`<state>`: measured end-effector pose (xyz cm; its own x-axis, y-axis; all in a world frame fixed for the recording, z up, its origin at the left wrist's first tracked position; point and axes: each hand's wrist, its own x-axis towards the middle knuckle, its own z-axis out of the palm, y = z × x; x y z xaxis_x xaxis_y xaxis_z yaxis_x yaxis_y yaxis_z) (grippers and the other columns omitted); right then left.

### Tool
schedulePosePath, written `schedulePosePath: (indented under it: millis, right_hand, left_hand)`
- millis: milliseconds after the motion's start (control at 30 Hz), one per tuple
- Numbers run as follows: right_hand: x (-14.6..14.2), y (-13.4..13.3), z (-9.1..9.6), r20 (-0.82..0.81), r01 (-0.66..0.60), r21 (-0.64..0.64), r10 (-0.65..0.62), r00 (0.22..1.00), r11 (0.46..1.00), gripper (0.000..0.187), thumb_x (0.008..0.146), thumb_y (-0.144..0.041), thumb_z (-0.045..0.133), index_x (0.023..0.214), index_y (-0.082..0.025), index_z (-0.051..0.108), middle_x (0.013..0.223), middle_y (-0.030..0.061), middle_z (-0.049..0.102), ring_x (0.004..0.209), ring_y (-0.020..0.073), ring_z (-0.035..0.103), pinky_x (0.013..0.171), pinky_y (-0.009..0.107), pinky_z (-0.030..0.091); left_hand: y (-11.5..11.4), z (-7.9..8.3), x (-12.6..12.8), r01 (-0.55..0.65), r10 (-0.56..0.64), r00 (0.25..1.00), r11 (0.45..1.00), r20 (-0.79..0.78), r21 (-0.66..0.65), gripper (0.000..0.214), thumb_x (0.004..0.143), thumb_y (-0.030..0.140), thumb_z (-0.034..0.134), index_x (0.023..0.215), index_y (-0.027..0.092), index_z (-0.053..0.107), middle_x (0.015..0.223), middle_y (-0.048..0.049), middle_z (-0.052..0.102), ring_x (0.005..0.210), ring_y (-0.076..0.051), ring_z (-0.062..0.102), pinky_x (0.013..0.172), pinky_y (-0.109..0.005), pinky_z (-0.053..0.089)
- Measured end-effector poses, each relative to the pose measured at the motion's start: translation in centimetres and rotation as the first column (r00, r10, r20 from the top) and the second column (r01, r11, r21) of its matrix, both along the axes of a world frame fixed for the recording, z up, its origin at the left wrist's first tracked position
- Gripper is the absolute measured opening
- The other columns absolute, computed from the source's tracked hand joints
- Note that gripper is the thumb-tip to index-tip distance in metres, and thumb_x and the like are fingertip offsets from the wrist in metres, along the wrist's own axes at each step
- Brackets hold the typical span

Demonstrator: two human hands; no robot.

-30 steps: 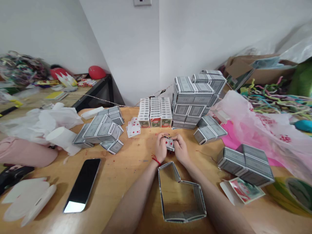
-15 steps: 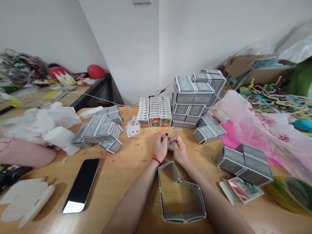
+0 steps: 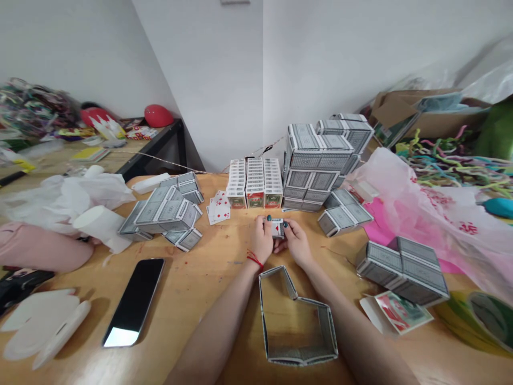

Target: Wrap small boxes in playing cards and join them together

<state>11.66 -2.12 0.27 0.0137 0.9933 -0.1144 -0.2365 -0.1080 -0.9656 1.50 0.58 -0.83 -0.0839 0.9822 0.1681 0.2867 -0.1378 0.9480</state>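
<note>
Compared with half a second ago, the right hand (image 3: pixel 297 243) has opened its pinch at the upper edge of the small card piece (image 3: pixel 277 230), and its fingers now lie lower, so more of the face with a red mark is visible. Both forearms come from the lower edge of the view and converge toward the middle of the wooden table (image 3: pixel 208 278), where the piece is held between the two hands, just beyond the angular frame made of cards (image 3: pixel 329 329). The left hand (image 3: pixel 262 240) is turned inward, with its thumb upright and pressing on the left side of the piece; its other fingers are mostly hidden behind. A red string bracelet (image 3: pixel 255 260) goes around this wrist. The right hand is also turned inward: its thumb touches the right edge, while some fingers bend under the lower side, so the piece is pinched from both ends. Beyond the hands stand three rows of card boxes (image 3: pixel 255 184), with loose playing cards (image 3: pixel 219 208) lying just beside them at the left.
</note>
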Motion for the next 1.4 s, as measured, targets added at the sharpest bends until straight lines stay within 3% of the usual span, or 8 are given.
schedulePosePath:
  millis: [133,267,533,667,933,1033,1233,1400]
  right_hand:
    - [-0.1,-0.1,0.2,0.0,0.007,-0.015,-0.007,1.0,1.0,0.029,0.077,-0.05,0.045,0.087,-0.023,0.042,0.052,-0.0063,0.051,0.035,0.0117,0.048,0.033,0.025,0.041]
    - [-0.3,-0.1,0.5,0.061,0.062,0.027,-0.063,0.996,0.998,0.028,0.078,-0.05,0.044,0.082,-0.023,0.042,0.047,-0.0074,0.047,0.032,0.0106,0.045,0.029,0.022,0.038]
    - [-0.3,0.0,0.6,0.1,0.094,0.058,-0.099,0.99,0.994,0.027,0.079,-0.048,0.043,0.083,-0.022,0.045,0.045,-0.0078,0.046,0.03,0.0091,0.043,0.028,0.019,0.033]
    - [-0.1,-0.1,0.7,0.134,0.076,0.065,-0.085,0.987,0.995,0.027,0.082,-0.047,0.039,0.083,-0.021,0.045,0.039,-0.0079,0.044,0.027,0.0082,0.037,0.027,0.019,0.026]
    - [0.3,-0.1,0.0,0.251,0.181,0.151,-0.214,0.944,0.972,0.028,0.08,-0.049,0.042,0.08,-0.021,0.047,0.047,-0.0066,0.043,0.031,0.0075,0.039,0.03,0.02,0.03]
    - [0.4,-0.1,-0.2,0.282,0.174,0.147,-0.209,0.936,0.974,0.029,0.081,-0.049,0.04,0.083,-0.022,0.047,0.047,-0.0061,0.044,0.03,0.0091,0.039,0.029,0.022,0.03]
    - [0.5,0.1,-0.7,0.296,0.154,0.111,-0.181,0.938,0.982,0.03,0.079,-0.052,0.042,0.083,-0.023,0.046,0.052,-0.004,0.05,0.035,0.0125,0.047,0.032,0.024,0.036]
    - [0.8,0.3,-1.0,0.356,0.18,0.187,-0.237,0.904,0.966,0.028,0.076,-0.049,0.047,0.075,-0.021,0.049,0.06,-0.0006,0.053,0.047,0.0127,0.049,0.042,0.025,0.041]
  left_hand:
    - [0.1,0.2,-0.3,0.034,-0.021,0.993,0.993,-0.114,0.111,0.017,0.085,0.029,0.037,0.087,0.019,0.051,0.084,-0.0042,0.055,0.084,-0.015,0.051,0.075,-0.029,0.039]
    - [0.1,0.8,-0.3,0.107,-0.098,0.993,0.98,-0.059,0.167,0.017,0.082,0.029,0.043,0.087,0.018,0.056,0.087,-0.0052,0.057,0.086,-0.015,0.052,0.076,-0.028,0.041]
    - [0.4,1.2,-0.6,0.16,-0.16,0.942,0.987,0.294,0.026,0.024,0.076,0.034,0.051,0.079,0.015,0.065,0.085,-0.0055,0.061,0.081,-0.015,0.055,0.073,-0.026,0.042]
    - [0.5,1.1,-0.6,0.154,-0.134,0.926,0.988,0.352,-0.03,0.027,0.075,0.037,0.051,0.076,0.014,0.066,0.084,-0.0058,0.063,0.077,-0.014,0.055,0.07,-0.026,0.042]
    - [1.1,1.2,-1.0,0.232,-0.228,0.956,0.973,0.186,0.003,0.023,0.074,0.033,0.052,0.069,0.015,0.066,0.074,-0.0036,0.063,0.074,-0.014,0.053,0.069,-0.026,0.04]
    - [1.3,1.0,-1.3,0.25,-0.251,0.96,0.968,0.126,0.026,0.023,0.074,0.033,0.053,0.062,0.015,0.062,0.065,-0.002,0.058,0.066,-0.013,0.05,0.064,-0.025,0.039]
    - [1.0,1.0,-1.3,0.208,-0.211,0.977,0.97,0.011,0.126,0.021,0.077,0.028,0.05,0.067,0.015,0.064,0.07,-0.0038,0.058,0.07,-0.014,0.052,0.066,-0.025,0.04]
    - [0.5,1.4,-1.1,0.183,-0.175,0.983,0.962,-0.056,0.204,0.018,0.078,0.022,0.048,0.073,0.017,0.065,0.074,-0.0051,0.06,0.074,-0.015,0.054,0.07,-0.027,0.042]
